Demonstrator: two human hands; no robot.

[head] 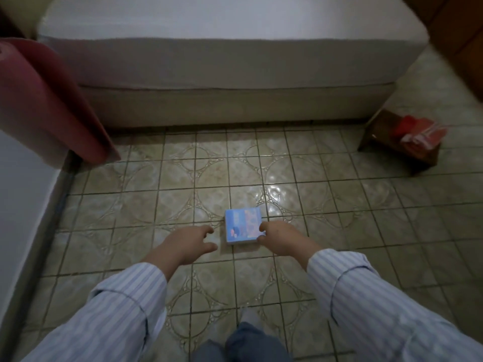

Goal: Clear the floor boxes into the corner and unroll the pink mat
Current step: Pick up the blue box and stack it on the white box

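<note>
A small light-blue box (243,226) lies flat on the tiled floor in the middle of the view. My right hand (279,239) touches its right edge, fingers curled against the side. My left hand (193,241) hovers a little to the left of the box, fingers apart and holding nothing. The rolled pink mat (44,105) stands against the wall at the far left, its lower end close to the floor. A brown cardboard box (400,147) with red items in it sits on the floor at the right, beside the bed's corner.
A bed with a white mattress (222,48) spans the back of the view. A white wall (18,192) runs along the left. A wooden door or cabinet (454,40) stands at the upper right. My legs and a foot (248,340) are at the bottom.
</note>
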